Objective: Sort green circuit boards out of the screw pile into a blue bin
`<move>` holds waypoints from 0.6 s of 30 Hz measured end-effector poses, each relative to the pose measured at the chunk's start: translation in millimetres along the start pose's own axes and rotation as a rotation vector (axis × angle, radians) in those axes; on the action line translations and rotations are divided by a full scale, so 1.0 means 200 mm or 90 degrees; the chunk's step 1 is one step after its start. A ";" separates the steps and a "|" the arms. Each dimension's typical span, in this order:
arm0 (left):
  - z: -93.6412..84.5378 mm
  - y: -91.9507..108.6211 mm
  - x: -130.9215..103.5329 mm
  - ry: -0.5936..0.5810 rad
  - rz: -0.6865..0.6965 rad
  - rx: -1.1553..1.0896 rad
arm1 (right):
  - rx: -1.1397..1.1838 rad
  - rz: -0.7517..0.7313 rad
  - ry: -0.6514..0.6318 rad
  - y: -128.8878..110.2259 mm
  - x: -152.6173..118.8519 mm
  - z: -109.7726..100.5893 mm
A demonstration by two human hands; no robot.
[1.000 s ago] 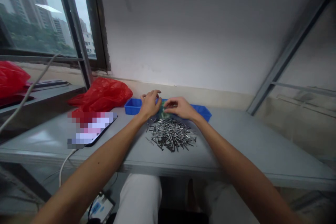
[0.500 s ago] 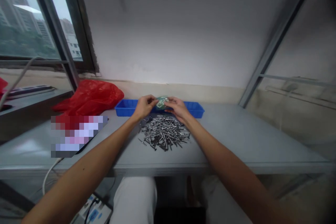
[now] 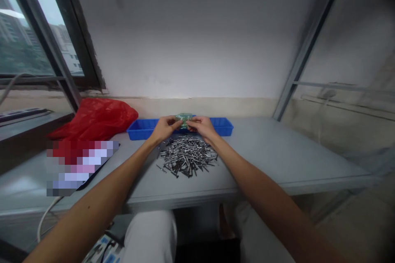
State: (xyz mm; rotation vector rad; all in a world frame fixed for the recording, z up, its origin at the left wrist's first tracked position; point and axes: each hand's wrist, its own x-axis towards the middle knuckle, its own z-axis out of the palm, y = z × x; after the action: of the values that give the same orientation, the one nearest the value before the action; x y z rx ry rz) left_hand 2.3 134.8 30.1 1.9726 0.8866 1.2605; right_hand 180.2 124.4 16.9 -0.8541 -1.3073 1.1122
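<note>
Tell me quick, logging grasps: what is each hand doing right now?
Left hand: closed, pinching the left end of a small green packet.
Right hand: closed, pinching the packet's right end, above the nails.

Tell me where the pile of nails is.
In the head view, the pile of nails lies mid-table, just below both hands, nearer than the blue tray.

We are counting one blue tray [image 3: 140,129] at twelve o'clock, one red plastic bag [image 3: 95,118] at ten o'clock, one small greenish packet [image 3: 184,119], and one pile of nails [image 3: 186,160], too many for counting one by one.
</note>
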 end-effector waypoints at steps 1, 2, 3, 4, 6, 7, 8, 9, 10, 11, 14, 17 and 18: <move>0.00 0.00 0.00 0.002 0.001 0.002 | -0.010 0.000 0.000 0.00 0.00 0.00; -0.01 -0.01 0.00 0.010 0.003 0.006 | -0.019 0.003 0.001 0.00 0.00 0.00; -0.01 -0.01 0.00 0.019 0.005 0.012 | -0.026 0.009 -0.002 0.00 0.00 0.00; -0.02 -0.01 0.00 0.026 0.006 0.020 | -0.031 0.018 -0.009 0.00 0.00 -0.01; -0.02 -0.01 0.00 0.037 0.006 0.037 | -0.040 0.042 -0.030 0.00 0.00 -0.01; -0.03 0.00 0.00 0.042 0.005 0.044 | -0.047 0.054 -0.037 0.00 0.00 -0.01; -0.03 0.00 0.00 0.048 0.002 0.050 | -0.057 0.062 -0.038 -0.01 0.00 -0.01; -0.03 0.00 0.00 0.056 -0.002 0.052 | -0.070 0.064 -0.033 -0.01 -0.01 -0.01; -0.03 -0.01 0.00 0.065 -0.007 0.052 | -0.084 0.064 -0.021 -0.02 -0.01 -0.01; -0.03 -0.01 0.00 0.073 -0.012 0.052 | -0.097 0.064 -0.009 -0.03 -0.01 -0.02; -0.02 -0.02 0.00 0.080 -0.012 0.062 | -0.094 0.081 0.007 -0.05 -0.02 -0.04; -0.02 -0.04 0.00 0.077 0.069 0.078 | -0.007 0.122 0.001 -0.07 -0.02 -0.04; -0.02 -0.04 0.01 0.077 0.097 0.079 | 0.023 0.129 0.000 -0.07 -0.02 -0.04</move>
State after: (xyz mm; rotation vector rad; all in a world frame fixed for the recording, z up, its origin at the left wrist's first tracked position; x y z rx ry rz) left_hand -1.9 140.8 25.3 2.1136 0.9054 1.4549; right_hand 190.4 118.1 28.4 -0.9758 -1.2161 1.2899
